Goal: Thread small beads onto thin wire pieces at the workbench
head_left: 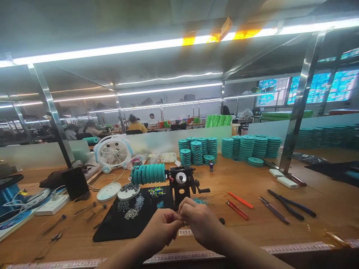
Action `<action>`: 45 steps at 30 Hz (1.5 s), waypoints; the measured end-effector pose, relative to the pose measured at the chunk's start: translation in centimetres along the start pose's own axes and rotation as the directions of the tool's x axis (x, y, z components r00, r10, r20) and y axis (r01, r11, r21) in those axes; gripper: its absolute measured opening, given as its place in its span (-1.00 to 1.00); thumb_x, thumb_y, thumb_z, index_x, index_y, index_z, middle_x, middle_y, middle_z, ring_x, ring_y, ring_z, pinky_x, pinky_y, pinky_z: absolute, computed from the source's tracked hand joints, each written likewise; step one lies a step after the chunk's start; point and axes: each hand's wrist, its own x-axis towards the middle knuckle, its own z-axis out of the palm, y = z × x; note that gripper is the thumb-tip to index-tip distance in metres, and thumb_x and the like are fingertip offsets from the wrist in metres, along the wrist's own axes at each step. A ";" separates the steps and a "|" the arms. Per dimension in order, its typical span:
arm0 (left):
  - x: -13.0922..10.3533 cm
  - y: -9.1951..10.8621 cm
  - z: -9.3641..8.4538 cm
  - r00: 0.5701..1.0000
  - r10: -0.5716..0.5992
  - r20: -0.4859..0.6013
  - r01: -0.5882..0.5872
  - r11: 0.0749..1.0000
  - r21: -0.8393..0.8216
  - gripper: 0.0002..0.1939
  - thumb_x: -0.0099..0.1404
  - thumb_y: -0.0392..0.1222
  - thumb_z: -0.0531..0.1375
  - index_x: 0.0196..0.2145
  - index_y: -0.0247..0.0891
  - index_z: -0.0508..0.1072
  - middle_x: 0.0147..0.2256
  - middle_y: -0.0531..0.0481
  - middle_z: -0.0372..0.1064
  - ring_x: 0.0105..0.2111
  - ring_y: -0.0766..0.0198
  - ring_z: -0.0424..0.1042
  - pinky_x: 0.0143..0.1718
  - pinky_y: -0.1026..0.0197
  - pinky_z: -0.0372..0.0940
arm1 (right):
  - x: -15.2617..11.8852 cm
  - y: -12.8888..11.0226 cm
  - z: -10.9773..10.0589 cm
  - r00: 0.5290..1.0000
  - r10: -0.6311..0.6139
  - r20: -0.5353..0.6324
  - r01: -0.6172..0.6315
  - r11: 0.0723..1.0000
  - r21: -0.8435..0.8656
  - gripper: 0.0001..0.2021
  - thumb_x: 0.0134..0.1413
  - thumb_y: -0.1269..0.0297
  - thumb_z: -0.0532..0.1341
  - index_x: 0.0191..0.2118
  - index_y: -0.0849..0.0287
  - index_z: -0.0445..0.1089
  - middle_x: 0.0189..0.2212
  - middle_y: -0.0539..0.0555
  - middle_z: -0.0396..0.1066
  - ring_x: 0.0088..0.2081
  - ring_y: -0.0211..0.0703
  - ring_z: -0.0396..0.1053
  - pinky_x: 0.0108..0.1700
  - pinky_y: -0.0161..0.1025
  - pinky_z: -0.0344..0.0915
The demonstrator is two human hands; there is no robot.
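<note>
My left hand and my right hand meet in front of the winding machine, fingers pinched together. Whatever lies between the fingertips is too small to make out. Just beyond them stands a black hand-cranked winder with a round dial and a crank at its right. On its shaft, to the left, sits a row of teal spools. A black mat lies left of my hands, bearing colourful beads, silvery small parts and a white dish of dark grey pieces.
Stacks of teal spools stand at the back. To the right lie an orange-handled tool, a red case, tweezers and pliers. A white fan stands back left. A measuring tape runs along the front edge.
</note>
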 end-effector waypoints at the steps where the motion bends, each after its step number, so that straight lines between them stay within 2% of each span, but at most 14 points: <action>1: -0.1 -0.3 0.2 0.998 0.062 -0.021 -0.060 0.996 0.069 -0.78 0.20 -0.13 0.03 -0.56 -0.22 0.23 -0.65 0.11 0.12 -0.64 0.33 0.12 -0.59 0.27 0.11 | 0.4 0.3 0.1 0.995 0.097 -0.020 -0.095 0.993 0.067 -0.86 -0.03 0.54 0.08 -0.46 0.17 0.27 -0.39 0.02 0.31 -0.35 -0.20 0.29 -0.31 -0.27 0.20; 5: 0.0 -2.3 0.4 0.951 0.309 -0.016 -0.288 0.902 0.323 -0.89 0.14 -0.34 0.06 -0.46 -0.26 0.37 -0.42 -0.07 0.33 -0.35 0.14 0.29 -0.23 0.08 0.17 | 2.1 1.7 0.9 0.939 0.342 0.041 -0.342 0.912 0.225 -0.91 -0.06 0.45 0.11 -0.52 0.18 0.24 -0.61 -0.08 0.22 -0.60 -0.28 0.27 -0.56 -0.35 0.20; 9: 0.3 -3.0 0.1 0.864 0.491 0.115 -0.482 0.739 0.471 -0.72 0.12 -0.42 0.04 -0.22 -0.29 0.41 -0.25 -0.20 0.40 -0.29 0.08 0.31 -0.20 0.03 0.16 | 3.2 3.0 2.0 0.886 0.436 0.155 -0.463 0.828 0.316 -0.90 -0.18 0.46 0.15 -0.59 0.19 0.22 -0.73 -0.15 0.16 -0.73 -0.35 0.17 -0.69 -0.40 0.17; 13: 0.5 -1.1 -0.1 0.971 0.240 -0.019 -0.238 0.968 0.085 -0.95 0.11 -0.25 0.14 -0.48 -0.25 0.38 -0.47 -0.02 0.33 -0.42 0.22 0.26 -0.29 0.15 0.17 | 2.9 2.2 0.8 0.895 0.418 0.155 -0.445 0.831 0.334 -0.91 -0.11 0.44 0.13 -0.56 0.20 0.25 -0.70 -0.11 0.21 -0.71 -0.33 0.20 -0.67 -0.37 0.19; 15: 0.5 -0.2 -0.1 0.998 0.061 -0.021 -0.063 0.996 -0.070 -0.83 0.14 -0.14 0.11 -0.54 -0.23 0.29 -0.62 0.09 0.19 -0.60 0.33 0.16 -0.52 0.24 0.13 | 2.0 0.8 -0.6 0.923 0.371 0.100 -0.383 0.863 0.331 -0.92 -0.02 0.43 0.09 -0.48 0.20 0.27 -0.56 -0.04 0.30 -0.60 -0.30 0.28 -0.54 -0.33 0.28; 20: 0.4 0.4 -0.4 0.984 -0.143 0.104 0.168 0.938 -0.302 -0.75 0.08 -0.01 0.13 -0.55 -0.20 0.18 -0.69 0.22 0.02 -0.73 0.47 -0.16 -0.71 0.31 -0.19 | -1.0 -2.2 -3.0 0.992 -0.060 0.112 0.057 0.998 0.027 -0.73 -0.06 0.55 0.13 -0.19 0.14 0.27 -0.03 0.12 0.26 -0.09 -0.12 0.31 -0.06 -0.22 0.26; 25: 0.5 0.3 0.0 0.982 -0.157 0.107 0.182 0.937 -0.299 -0.72 0.08 -0.02 0.14 -0.61 -0.19 0.15 -0.73 0.22 0.00 -0.74 0.47 -0.13 -0.71 0.31 -0.17 | -1.6 -1.2 -1.2 0.980 -0.159 0.117 0.182 0.957 -0.225 -0.73 -0.05 0.63 0.03 -0.27 0.17 0.29 -0.14 0.13 0.32 -0.23 -0.14 0.31 -0.26 -0.27 0.23; 29: 0.3 0.1 0.6 0.997 -0.064 0.043 0.068 0.993 -0.101 -0.71 0.16 -0.02 0.10 -0.61 -0.20 0.19 -0.73 0.17 0.06 -0.73 0.40 0.00 -0.69 0.30 -0.07 | -0.3 0.1 -0.3 0.997 0.078 0.000 -0.078 0.996 0.034 -0.82 -0.12 0.61 0.07 -0.47 0.17 0.24 -0.38 0.02 0.30 -0.37 -0.21 0.26 -0.34 -0.30 0.16; 32: 0.2 -0.9 0.8 0.993 0.116 -0.033 -0.113 0.990 0.089 -0.83 0.14 -0.23 0.12 -0.58 -0.23 0.26 -0.57 0.05 0.23 -0.51 0.28 0.24 -0.45 0.24 0.15 | 1.0 1.0 0.2 0.955 0.296 -0.003 -0.289 0.937 0.194 -0.85 -0.07 0.53 0.09 -0.54 0.16 0.19 -0.56 -0.05 0.23 -0.47 -0.25 0.26 -0.43 -0.32 0.18; 34: 0.2 -1.9 0.7 0.944 0.330 0.005 -0.312 0.888 0.338 -0.93 0.10 -0.37 0.10 -0.48 -0.26 0.34 -0.45 -0.03 0.32 -0.39 0.18 0.30 -0.32 0.17 0.18 | 1.7 1.9 0.7 0.925 0.375 0.060 -0.377 0.889 0.259 -0.87 -0.08 0.49 0.10 -0.55 0.16 0.18 -0.66 -0.11 0.18 -0.60 -0.29 0.23 -0.56 -0.36 0.17; 38: 0.4 -3.1 0.3 0.689 0.666 0.285 -0.600 0.304 0.740 -0.73 0.15 -0.47 -0.01 -0.22 -0.36 0.36 -0.34 -0.19 0.42 -0.41 0.12 0.36 -0.40 0.13 0.24 | 2.4 3.2 1.8 0.871 0.456 0.183 -0.491 0.791 0.365 -0.89 -0.17 0.47 0.14 -0.58 0.18 0.21 -0.74 -0.16 0.15 -0.72 -0.36 0.16 -0.68 -0.40 0.19; 39: 0.5 -3.0 0.2 0.670 0.683 0.292 -0.620 0.297 0.726 -0.73 0.17 -0.47 -0.02 -0.21 -0.36 0.37 -0.33 -0.20 0.43 -0.41 0.12 0.37 -0.40 0.14 0.24 | 2.5 3.4 1.9 0.864 0.464 0.196 -0.503 0.777 0.379 -0.90 -0.19 0.47 0.15 -0.59 0.18 0.22 -0.74 -0.17 0.15 -0.73 -0.37 0.15 -0.69 -0.40 0.19; 42: 0.7 -2.2 0.4 0.756 0.632 0.171 -0.593 0.551 0.587 -0.79 0.21 -0.40 -0.01 -0.36 -0.30 0.41 -0.42 -0.13 0.43 -0.44 0.18 0.36 -0.41 0.18 0.21 | 2.4 3.2 1.5 0.864 0.465 0.191 -0.502 0.770 0.395 -0.91 -0.21 0.46 0.18 -0.59 0.19 0.26 -0.75 -0.16 0.17 -0.74 -0.37 0.14 -0.70 -0.40 0.17; 45: 0.5 -1.2 0.8 0.939 0.338 -0.062 -0.313 0.916 0.251 -0.81 0.24 -0.25 0.04 -0.49 -0.27 0.38 -0.61 0.01 0.31 -0.61 0.32 0.25 -0.56 0.27 0.11 | 1.8 2.1 0.2 0.896 0.435 0.084 -0.432 0.814 0.389 -0.95 -0.13 0.42 0.18 -0.54 0.21 0.32 -0.61 -0.04 0.31 -0.61 -0.28 0.27 -0.56 -0.33 0.26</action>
